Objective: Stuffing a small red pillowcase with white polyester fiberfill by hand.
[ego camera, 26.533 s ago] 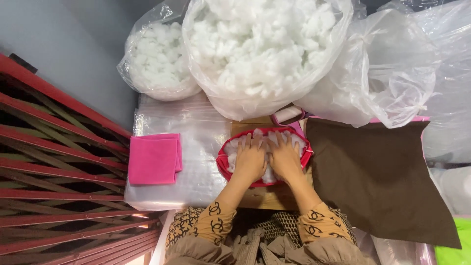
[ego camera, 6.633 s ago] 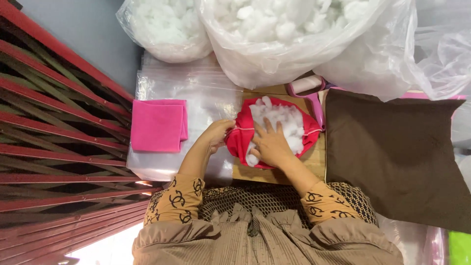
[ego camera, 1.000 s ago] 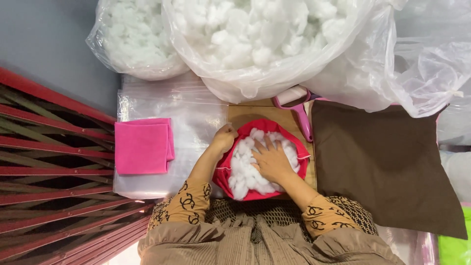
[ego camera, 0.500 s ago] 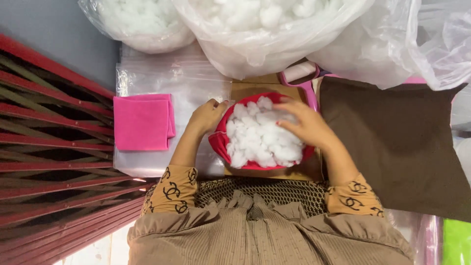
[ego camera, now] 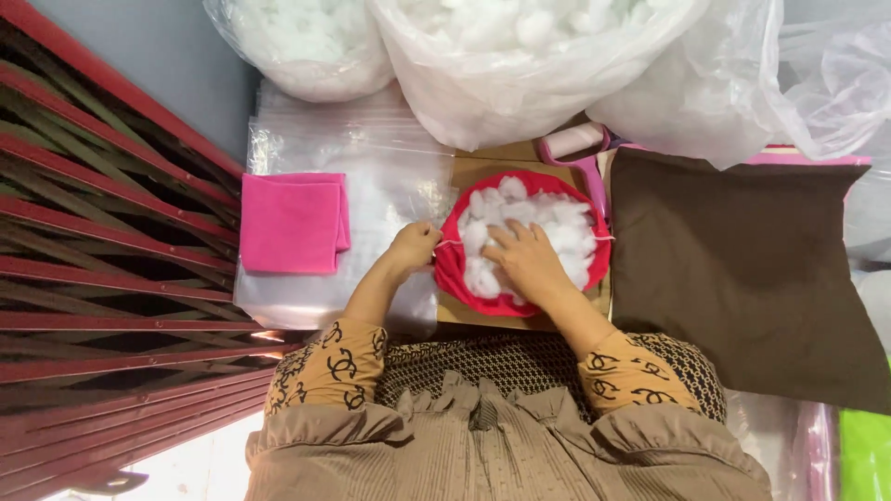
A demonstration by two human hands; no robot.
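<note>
A round red fabric cover (ego camera: 452, 271) lies on a wooden board (ego camera: 483, 170), filled with white stuffing (ego camera: 538, 215). My left hand (ego camera: 412, 249) is at the cover's left rim, its fingers pinched on a thin white thread that runs across the opening. My right hand (ego camera: 525, 263) lies flat on the stuffing inside the cover, fingers spread and pressing down.
Clear bags of white stuffing (ego camera: 520, 56) stand at the back. A folded pink cloth (ego camera: 292, 223) lies on a stack of clear plastic bags (ego camera: 371, 158) to the left. A brown fabric piece (ego camera: 752, 269) lies to the right, a pink lint roller (ego camera: 575, 144) behind the cover, a red folding gate (ego camera: 102, 278) at the left.
My right hand has come back from the cover's right rim onto the stuffing. My left hand now pinches the thread at the left rim.
</note>
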